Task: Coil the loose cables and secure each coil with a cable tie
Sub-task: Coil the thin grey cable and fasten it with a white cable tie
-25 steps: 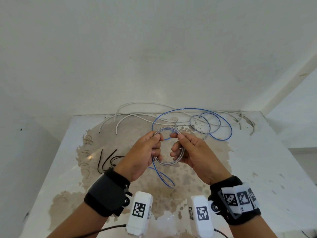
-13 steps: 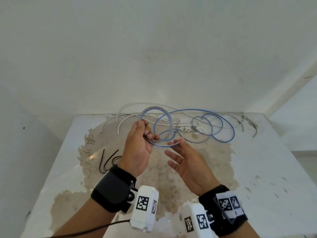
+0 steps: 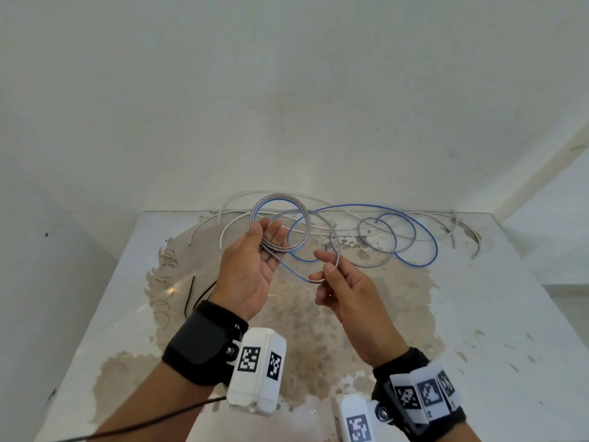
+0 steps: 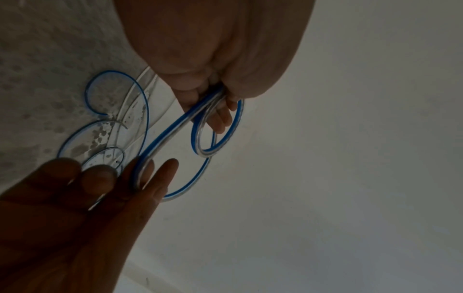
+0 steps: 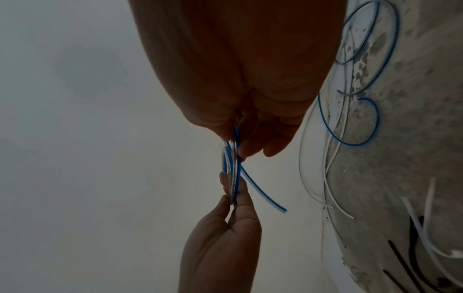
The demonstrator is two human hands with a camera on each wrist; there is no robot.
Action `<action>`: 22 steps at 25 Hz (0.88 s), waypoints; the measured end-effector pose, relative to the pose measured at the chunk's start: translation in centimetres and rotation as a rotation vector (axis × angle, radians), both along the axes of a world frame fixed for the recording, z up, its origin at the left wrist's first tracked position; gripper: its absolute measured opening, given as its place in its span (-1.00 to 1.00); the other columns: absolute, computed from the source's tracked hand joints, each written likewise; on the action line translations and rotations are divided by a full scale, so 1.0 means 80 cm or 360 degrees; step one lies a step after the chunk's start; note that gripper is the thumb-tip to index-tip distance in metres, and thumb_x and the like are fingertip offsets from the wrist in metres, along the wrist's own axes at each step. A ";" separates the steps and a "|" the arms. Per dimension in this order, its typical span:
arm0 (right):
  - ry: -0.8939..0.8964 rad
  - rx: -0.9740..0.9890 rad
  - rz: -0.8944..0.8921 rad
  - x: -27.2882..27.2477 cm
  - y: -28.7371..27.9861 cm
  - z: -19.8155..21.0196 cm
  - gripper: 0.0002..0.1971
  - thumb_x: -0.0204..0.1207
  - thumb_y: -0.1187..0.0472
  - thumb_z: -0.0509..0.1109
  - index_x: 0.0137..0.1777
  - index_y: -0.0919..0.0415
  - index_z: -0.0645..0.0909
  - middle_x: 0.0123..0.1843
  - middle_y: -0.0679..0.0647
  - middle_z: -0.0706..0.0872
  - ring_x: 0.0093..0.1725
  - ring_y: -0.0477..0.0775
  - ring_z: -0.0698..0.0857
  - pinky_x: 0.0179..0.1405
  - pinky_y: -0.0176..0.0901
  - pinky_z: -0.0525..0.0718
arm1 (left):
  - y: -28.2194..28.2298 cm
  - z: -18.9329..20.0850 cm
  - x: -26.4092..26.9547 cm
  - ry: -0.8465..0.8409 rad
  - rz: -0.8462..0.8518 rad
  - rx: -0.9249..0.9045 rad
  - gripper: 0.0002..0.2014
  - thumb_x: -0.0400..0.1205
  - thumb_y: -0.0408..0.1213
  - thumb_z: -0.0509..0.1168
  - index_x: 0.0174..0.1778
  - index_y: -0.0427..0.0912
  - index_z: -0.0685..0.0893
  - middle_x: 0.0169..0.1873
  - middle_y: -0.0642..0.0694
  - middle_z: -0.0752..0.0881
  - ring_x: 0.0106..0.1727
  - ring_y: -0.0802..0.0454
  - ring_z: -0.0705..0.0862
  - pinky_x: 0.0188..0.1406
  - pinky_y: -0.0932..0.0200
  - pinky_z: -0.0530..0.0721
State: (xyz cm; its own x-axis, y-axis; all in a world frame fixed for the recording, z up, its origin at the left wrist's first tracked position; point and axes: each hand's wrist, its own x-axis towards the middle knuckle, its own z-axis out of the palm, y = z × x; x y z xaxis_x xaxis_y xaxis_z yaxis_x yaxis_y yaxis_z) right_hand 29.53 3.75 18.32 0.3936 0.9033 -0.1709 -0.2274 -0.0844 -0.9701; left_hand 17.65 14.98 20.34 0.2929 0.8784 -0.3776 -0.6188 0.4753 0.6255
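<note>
My left hand (image 3: 269, 232) is raised above the table and grips a small coil (image 3: 278, 196) of flat blue-and-grey cable between thumb and fingers. In the left wrist view the coil (image 4: 215, 138) hangs from those fingers (image 4: 218, 117). From the coil the same cable runs down in a loop to my right hand (image 3: 325, 266), which pinches it at the fingertips; the right wrist view shows this pinch (image 5: 238, 142). Beyond that hand, the cable's loose loops (image 3: 436, 248) lie on the table at the back right.
The stained white table (image 3: 510, 314) stands against a white wall. Loose white cables (image 3: 223, 240) trail along its back edge. Thin black cable ties (image 3: 190, 291) lie at the left, behind my left wrist. Pale strips (image 5: 421, 234) lie by them.
One second ago both hands held the coil low. The left hand then lifted it up and back while the right let go; the right hand now pinches the trailing cable.
</note>
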 end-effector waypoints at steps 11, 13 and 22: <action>-0.0198 -0.0054 0.0066 0.033 0.004 0.002 -0.74 0.78 0.15 0.27 0.37 -0.01 0.70 0.02 -0.05 0.82 -0.10 -0.07 0.74 -0.24 -0.21 0.59 | -0.005 -0.004 -0.018 0.0516 -0.0707 0.0314 -0.82 0.78 -0.23 0.21 0.10 -0.18 0.71 -0.15 -0.04 0.86 -0.18 0.12 0.83 -0.17 0.27 0.78; -0.0190 -0.0065 0.0131 0.035 0.004 0.004 -0.73 0.78 0.16 0.28 0.39 0.01 0.68 -0.02 -0.04 0.84 -0.09 -0.09 0.75 -0.22 -0.23 0.58 | -0.004 -0.004 -0.020 0.0540 -0.0753 0.0322 -0.82 0.78 -0.24 0.22 0.09 -0.19 0.72 -0.15 -0.06 0.86 -0.19 0.11 0.83 -0.14 0.24 0.80; 0.0356 -0.0160 0.0345 0.041 0.008 0.009 -0.79 0.81 0.27 0.12 0.08 0.25 0.59 -0.20 0.09 0.77 -0.13 0.04 0.79 -0.13 -0.12 0.62 | -0.005 -0.006 -0.023 0.0486 -0.0905 0.0235 -0.81 0.76 -0.25 0.21 0.04 -0.22 0.71 -0.20 -0.09 0.84 -0.25 0.10 0.83 -0.20 0.24 0.82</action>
State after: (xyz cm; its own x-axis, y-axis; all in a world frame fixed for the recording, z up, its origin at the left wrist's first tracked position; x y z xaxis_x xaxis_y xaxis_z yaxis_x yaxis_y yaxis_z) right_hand 32.79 4.39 19.03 0.1364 0.9362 -0.3239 -0.4000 -0.2470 -0.8826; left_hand 15.81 14.59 19.88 0.6252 0.6674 -0.4046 -0.0810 0.5711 0.8168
